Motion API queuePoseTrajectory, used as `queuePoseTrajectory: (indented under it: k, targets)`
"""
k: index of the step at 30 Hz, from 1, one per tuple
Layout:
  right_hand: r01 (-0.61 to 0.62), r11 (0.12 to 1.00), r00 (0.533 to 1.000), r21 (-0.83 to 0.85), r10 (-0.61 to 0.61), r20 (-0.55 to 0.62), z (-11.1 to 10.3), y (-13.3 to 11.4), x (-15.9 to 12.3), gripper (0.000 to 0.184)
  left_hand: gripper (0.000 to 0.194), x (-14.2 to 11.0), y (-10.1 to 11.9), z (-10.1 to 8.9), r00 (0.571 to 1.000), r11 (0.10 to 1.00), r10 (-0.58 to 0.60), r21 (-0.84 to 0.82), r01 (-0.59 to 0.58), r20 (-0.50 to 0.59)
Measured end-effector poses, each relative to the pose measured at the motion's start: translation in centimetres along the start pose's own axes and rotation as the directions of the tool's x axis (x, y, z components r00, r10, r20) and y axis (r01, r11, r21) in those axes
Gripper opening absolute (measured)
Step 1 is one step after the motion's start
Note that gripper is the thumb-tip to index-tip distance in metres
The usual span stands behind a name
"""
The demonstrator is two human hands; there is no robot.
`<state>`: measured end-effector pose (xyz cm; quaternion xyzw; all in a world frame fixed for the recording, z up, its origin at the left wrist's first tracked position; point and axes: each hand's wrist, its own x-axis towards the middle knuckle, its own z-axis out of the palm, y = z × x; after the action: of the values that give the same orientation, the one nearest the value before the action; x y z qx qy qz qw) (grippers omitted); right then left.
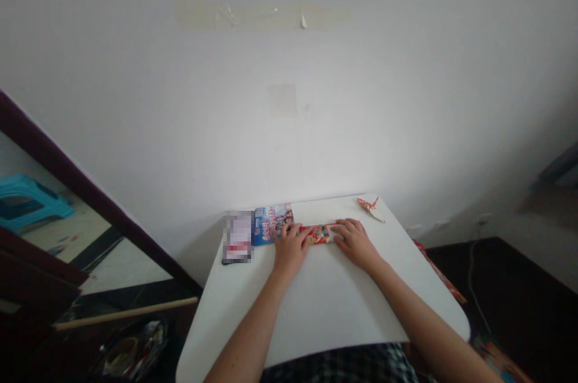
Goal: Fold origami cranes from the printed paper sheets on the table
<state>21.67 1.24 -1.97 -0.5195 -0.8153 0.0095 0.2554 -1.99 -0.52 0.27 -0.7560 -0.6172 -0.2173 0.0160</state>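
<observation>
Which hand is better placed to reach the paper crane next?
Probably the right hand: it rests nearer the paper crane, while the left hand sits farther off, beside the blue booklet.

Flat strip of red printed paper [318, 234], with yellow and blue markings on its upper face, lies lengthwise across the white tabletop [329, 305], near the far edge. Its left end meets the left hand's fingers [293, 230]; its pale right end lies under the right hand's fingers [341, 231].
</observation>
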Motion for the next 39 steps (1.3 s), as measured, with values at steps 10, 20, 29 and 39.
queuePoseTrajectory:
  k: [10, 20, 29, 39]
  targets:
    - [-0.007, 1.000, 1.000, -0.003, 0.007, 0.011, -0.13, -0.20, -0.04, 0.034, 0.032, 0.07, 0.05, -0.12, 1.000, 1.000, -0.008, 0.010, 0.008, -0.003]
    - [-0.012, 1.000, 1.000, -0.021, 0.012, 0.010, 0.05, -0.11, -0.09, 0.034, 0.032, -0.05, -0.07, 0.03, 1.000, 1.000, 0.003, -0.001, -0.003, -0.018]
    - [-0.007, 1.000, 1.000, -0.017, 0.007, -0.002, -0.20, -0.38, -0.12, 0.033, 0.031, 0.06, -0.14, 0.23, 0.999, 1.000, 0.011, 0.012, -0.011, -0.035]
    - [-0.007, 1.000, 1.000, -0.011, 0.007, -0.004, 0.36, 0.06, -0.15, 0.032, 0.031, 0.07, 0.05, -0.03, 1.000, 1.000, 0.007, 0.001, -0.007, -0.024]
